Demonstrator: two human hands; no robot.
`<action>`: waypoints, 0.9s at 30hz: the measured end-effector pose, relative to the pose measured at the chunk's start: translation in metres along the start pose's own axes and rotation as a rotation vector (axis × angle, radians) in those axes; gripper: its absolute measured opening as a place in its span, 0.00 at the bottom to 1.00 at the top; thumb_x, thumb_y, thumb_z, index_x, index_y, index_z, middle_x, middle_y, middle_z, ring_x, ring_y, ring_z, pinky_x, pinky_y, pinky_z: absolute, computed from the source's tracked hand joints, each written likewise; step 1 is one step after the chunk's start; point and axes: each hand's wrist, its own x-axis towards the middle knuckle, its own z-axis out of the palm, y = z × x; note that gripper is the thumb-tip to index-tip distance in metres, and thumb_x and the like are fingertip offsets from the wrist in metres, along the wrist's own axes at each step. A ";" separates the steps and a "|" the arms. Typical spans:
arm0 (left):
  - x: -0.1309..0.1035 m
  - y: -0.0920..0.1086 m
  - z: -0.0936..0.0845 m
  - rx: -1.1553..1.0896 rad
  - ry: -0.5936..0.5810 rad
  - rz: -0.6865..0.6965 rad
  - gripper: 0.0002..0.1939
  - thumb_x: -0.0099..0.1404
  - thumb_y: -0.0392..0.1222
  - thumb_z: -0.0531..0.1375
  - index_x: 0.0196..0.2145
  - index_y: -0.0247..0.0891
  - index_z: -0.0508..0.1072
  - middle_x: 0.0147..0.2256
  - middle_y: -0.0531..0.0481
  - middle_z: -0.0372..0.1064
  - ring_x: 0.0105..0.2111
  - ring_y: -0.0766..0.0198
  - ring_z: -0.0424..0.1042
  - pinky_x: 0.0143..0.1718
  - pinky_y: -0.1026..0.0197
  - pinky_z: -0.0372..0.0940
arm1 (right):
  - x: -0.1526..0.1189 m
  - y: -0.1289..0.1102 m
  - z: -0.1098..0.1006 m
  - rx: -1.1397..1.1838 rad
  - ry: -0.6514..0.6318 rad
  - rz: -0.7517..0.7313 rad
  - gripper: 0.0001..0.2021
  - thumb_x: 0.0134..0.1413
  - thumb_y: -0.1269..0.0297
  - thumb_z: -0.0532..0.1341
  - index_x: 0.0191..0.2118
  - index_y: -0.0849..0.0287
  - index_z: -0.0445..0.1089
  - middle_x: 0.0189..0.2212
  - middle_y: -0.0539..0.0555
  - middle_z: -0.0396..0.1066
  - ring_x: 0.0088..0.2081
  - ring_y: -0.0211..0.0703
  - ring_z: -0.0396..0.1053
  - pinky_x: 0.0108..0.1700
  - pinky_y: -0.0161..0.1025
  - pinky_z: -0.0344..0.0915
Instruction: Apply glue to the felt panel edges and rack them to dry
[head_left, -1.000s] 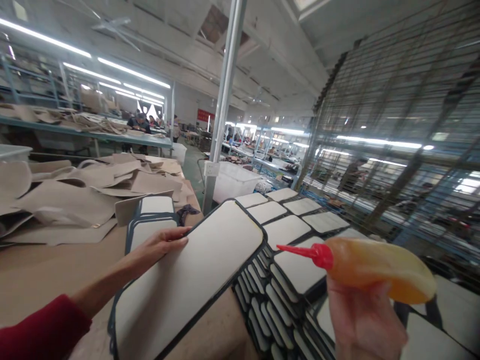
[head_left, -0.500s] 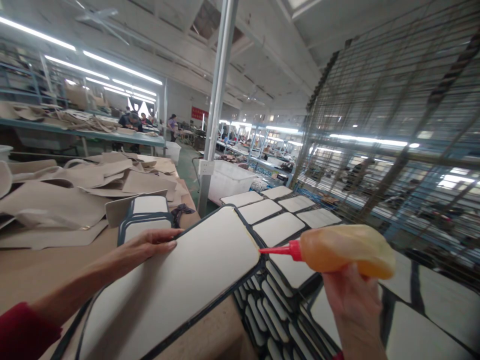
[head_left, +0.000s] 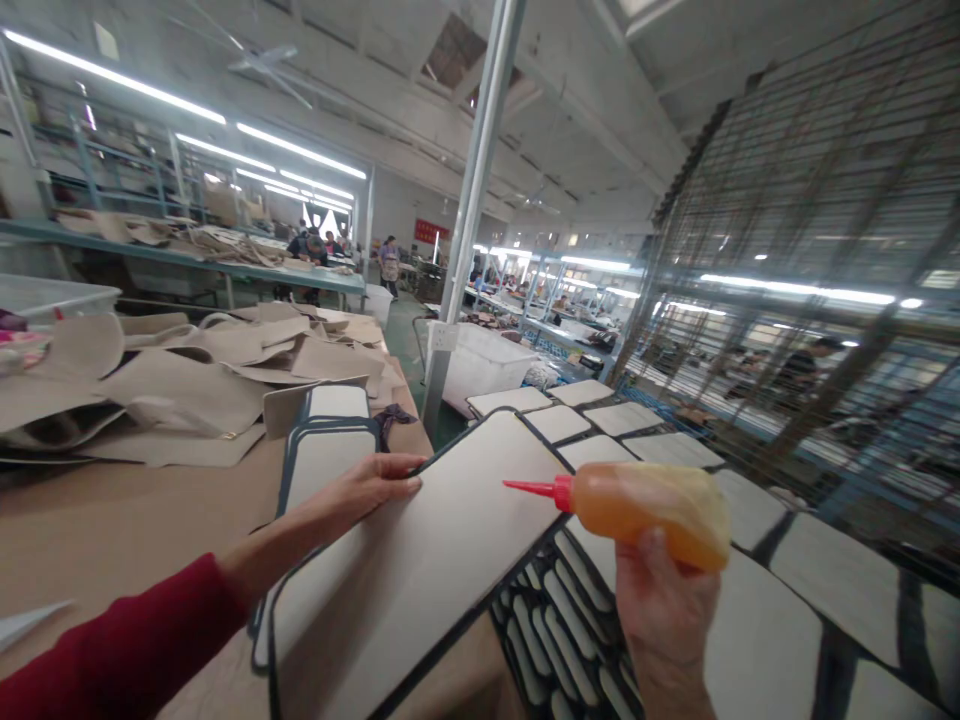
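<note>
My left hand [head_left: 386, 480] pinches the far left edge of a large white panel [head_left: 442, 540] with rounded corners and a dark border. The panel is tilted in front of me. In my right hand [head_left: 667, 590] is a squeeze bottle [head_left: 649, 505] of amber liquid, lying nearly level. Its red nozzle [head_left: 536, 488] points left over the right part of the panel; whether the tip touches the surface I cannot tell. Behind my left forearm lies a stack of similar dark-edged white panels [head_left: 334, 455].
More white panels [head_left: 667, 450] cover the surface to the right, with narrow dark-edged strips [head_left: 551, 620] nearer me. Beige cut pieces [head_left: 187, 390] are heaped at left. A metal post [head_left: 476, 180] and a white bin [head_left: 487, 360] stand ahead; a wire rack [head_left: 795, 200] rises at right.
The bottle's nozzle has left the panel's right edge and moved left over its white face. My left hand still holds the panel. The whole view has swung slightly left.
</note>
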 end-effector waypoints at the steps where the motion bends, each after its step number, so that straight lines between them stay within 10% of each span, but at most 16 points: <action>1: 0.002 -0.004 0.002 -0.051 0.007 -0.003 0.20 0.46 0.44 0.69 0.38 0.36 0.79 0.31 0.48 0.77 0.32 0.59 0.73 0.35 0.63 0.66 | -0.004 0.007 -0.002 -0.014 0.037 -0.014 0.20 0.43 0.62 0.67 0.45 0.56 0.67 0.37 0.51 0.69 0.37 0.41 0.67 0.43 0.41 0.66; 10: 0.024 -0.022 0.003 -0.180 0.095 -0.061 0.21 0.37 0.47 0.72 0.29 0.33 0.77 0.22 0.50 0.73 0.23 0.62 0.71 0.26 0.64 0.64 | -0.107 0.041 -0.011 -0.176 -0.118 0.259 0.29 0.38 0.54 0.68 0.48 0.56 0.65 0.41 0.55 0.71 0.40 0.50 0.70 0.40 0.43 0.70; 18: 0.021 -0.025 0.012 -0.195 0.044 -0.094 0.21 0.37 0.45 0.72 0.31 0.33 0.77 0.22 0.50 0.73 0.24 0.62 0.71 0.27 0.63 0.64 | -0.024 0.049 0.000 -0.191 0.139 0.011 0.26 0.42 0.58 0.67 0.48 0.61 0.62 0.41 0.55 0.67 0.40 0.45 0.67 0.46 0.46 0.65; 23: 0.034 -0.034 0.003 -0.198 0.100 -0.111 0.23 0.34 0.46 0.72 0.29 0.33 0.76 0.22 0.50 0.73 0.24 0.62 0.71 0.27 0.62 0.64 | -0.090 0.055 -0.013 -0.286 -0.194 0.148 0.28 0.39 0.56 0.68 0.48 0.60 0.65 0.41 0.58 0.70 0.41 0.51 0.68 0.41 0.44 0.68; 27: 0.037 -0.040 -0.001 -0.177 0.078 -0.095 0.24 0.34 0.47 0.72 0.30 0.32 0.76 0.22 0.51 0.73 0.23 0.63 0.71 0.27 0.63 0.63 | -0.094 0.048 -0.008 -0.357 -0.070 0.115 0.29 0.35 0.55 0.69 0.47 0.58 0.66 0.42 0.56 0.69 0.42 0.51 0.67 0.44 0.45 0.66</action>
